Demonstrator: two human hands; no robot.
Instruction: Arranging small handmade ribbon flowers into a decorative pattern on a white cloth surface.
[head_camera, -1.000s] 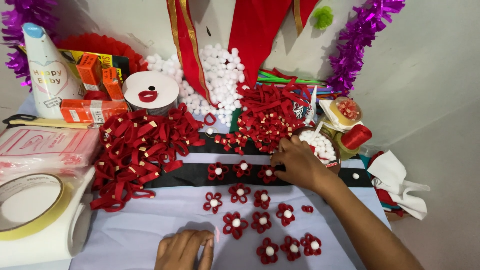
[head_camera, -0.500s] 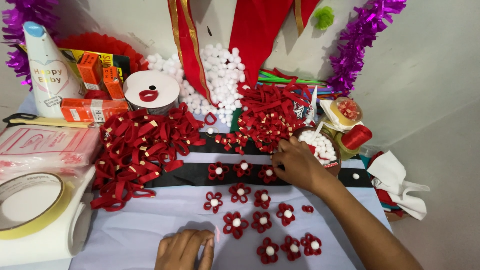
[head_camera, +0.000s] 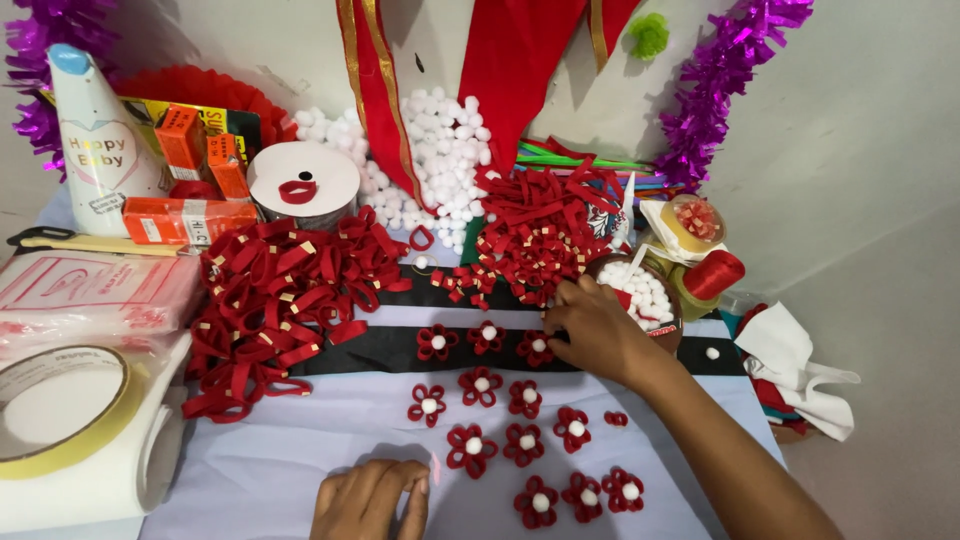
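The right hand (head_camera: 600, 330) reaches forward over the black strip of cloth (head_camera: 400, 345) that crosses the worktop (head_camera: 250, 470), its fingertips (head_camera: 556, 318) touching the near edge of the heap of small red ribbon loops (head_camera: 535, 235). The fingers curl together, but whether the grip pinches a loop I cannot tell. Just beside the hand, three red ribbon flowers with white pompom centres (head_camera: 487, 337) lie on the strip.

The left hand (head_camera: 372, 500) rests flat at the near edge of the worktop, fingers loosely spread, holding nothing.

Between the hands more red flowers lie in loose rows on the pale lilac sheet. To the left of them, in front of the large pile of bigger red ribbon loops (head_camera: 275, 300), is bare sheet. A bowl of white pompoms (head_camera: 650, 290) sits right behind the right hand.
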